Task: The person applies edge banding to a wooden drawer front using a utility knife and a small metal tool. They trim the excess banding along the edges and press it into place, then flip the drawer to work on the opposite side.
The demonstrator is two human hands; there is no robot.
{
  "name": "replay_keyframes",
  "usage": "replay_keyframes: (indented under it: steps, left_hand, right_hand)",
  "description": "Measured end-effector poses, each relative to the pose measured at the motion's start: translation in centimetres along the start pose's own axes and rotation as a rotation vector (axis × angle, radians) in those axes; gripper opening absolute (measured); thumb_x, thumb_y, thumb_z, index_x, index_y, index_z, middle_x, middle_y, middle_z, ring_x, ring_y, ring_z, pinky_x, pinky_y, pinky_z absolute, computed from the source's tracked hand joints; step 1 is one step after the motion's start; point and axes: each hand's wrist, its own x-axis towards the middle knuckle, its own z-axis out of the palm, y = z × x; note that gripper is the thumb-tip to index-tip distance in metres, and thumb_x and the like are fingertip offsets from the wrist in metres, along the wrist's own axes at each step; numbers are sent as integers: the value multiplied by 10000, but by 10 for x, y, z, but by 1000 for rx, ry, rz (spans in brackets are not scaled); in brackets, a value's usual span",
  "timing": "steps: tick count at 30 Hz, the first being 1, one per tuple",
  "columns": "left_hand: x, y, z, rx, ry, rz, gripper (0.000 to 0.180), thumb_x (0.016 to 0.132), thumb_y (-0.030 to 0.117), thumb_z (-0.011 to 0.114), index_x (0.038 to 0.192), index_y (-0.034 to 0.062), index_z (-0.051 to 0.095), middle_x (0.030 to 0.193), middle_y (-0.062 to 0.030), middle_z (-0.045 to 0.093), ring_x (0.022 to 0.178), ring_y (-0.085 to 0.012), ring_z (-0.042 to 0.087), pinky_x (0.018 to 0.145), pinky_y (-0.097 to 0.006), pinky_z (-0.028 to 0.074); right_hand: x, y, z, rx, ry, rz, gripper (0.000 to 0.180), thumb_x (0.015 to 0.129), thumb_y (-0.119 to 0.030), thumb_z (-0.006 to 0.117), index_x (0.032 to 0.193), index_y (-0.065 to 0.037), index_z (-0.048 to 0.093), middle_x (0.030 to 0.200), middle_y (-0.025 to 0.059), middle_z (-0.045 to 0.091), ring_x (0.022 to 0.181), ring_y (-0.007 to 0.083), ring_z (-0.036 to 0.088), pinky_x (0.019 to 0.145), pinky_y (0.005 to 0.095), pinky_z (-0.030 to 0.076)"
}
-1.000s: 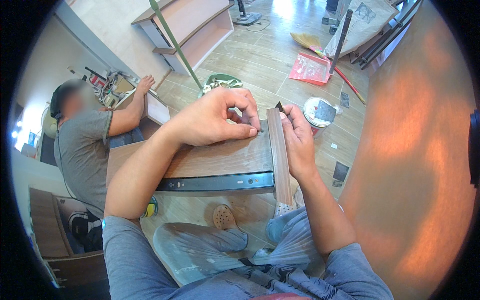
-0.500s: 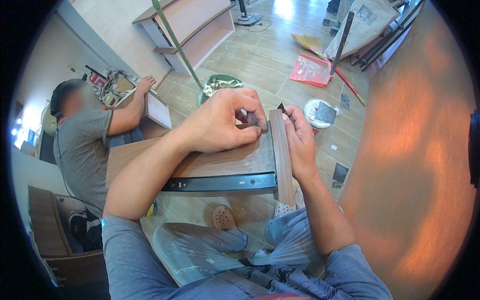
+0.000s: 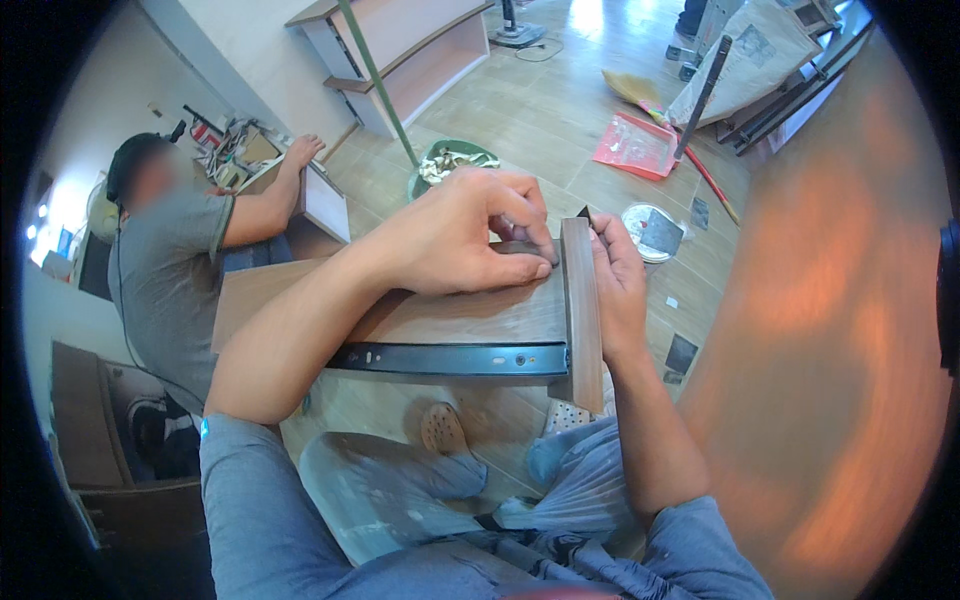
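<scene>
In front of me is a wooden drawer (image 3: 470,320) with a brown wood-grain finish and a dark metal slide rail (image 3: 450,359) along its near side. Its front panel (image 3: 580,315) stands at the right end. My left hand (image 3: 470,235) reaches over the drawer, thumb and fingers pinched together against the inner side of that panel; whatever they pinch is too small to make out. Pressed to the panel's outer face, my right hand (image 3: 620,275) grips it near the far corner. A small black pointed piece (image 3: 585,213) sticks up there beside the right fingertips.
A co-worker (image 3: 165,230) sits at the left beside another drawer. Beyond my hands are a green bucket (image 3: 452,152) with cloth, a red dustpan (image 3: 635,147), a white-lidded pail (image 3: 652,232) and a shelf unit (image 3: 400,75). A large brown panel (image 3: 820,350) rises at the right.
The drawer and both my hands sit slightly farther right in the picture, as does the background. My left hand keeps its pinch, and my right hand stays on the panel.
</scene>
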Motion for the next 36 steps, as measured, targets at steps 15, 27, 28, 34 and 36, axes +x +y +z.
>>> replay_keyframes:
  steps: [15,27,28,34,36]
  left_hand:
    - [4,-6,12,40,123,70,150,800,129,813,830,0,743,835,-77,648,738,-173,638,685,-312,520]
    - [3,-9,5,6,70,95,102,829,73,788,861,-16,748,880,-90,664,771,-194,650,697,-327,539]
    - [3,-9,4,11,59,94,95,836,68,785,866,-15,751,888,-92,667,780,-193,652,700,-327,540]
    - [3,-7,3,-19,34,56,94,852,64,788,878,-19,753,903,-95,676,802,-184,655,710,-316,542]
    - [3,-8,4,-10,34,55,98,853,67,789,877,-20,749,901,-93,674,801,-183,653,709,-314,540]
  right_hand:
    - [4,10,-3,127,-58,17,201,1157,-185,473,1099,-57,617,927,-44,587,832,31,515,741,227,432]
    - [3,8,-1,137,-41,24,204,1158,-205,482,1105,-58,613,934,-38,583,842,34,510,739,229,428]
    - [3,8,0,138,-36,35,203,1157,-201,482,1105,-57,614,936,-37,585,845,36,510,742,230,429]
    - [4,8,-2,93,-35,39,184,1149,-168,480,1102,-51,614,942,-29,593,849,46,511,759,245,439]
    - [4,8,-2,89,-36,29,183,1148,-165,481,1099,-49,615,942,-27,595,848,48,510,762,249,442]
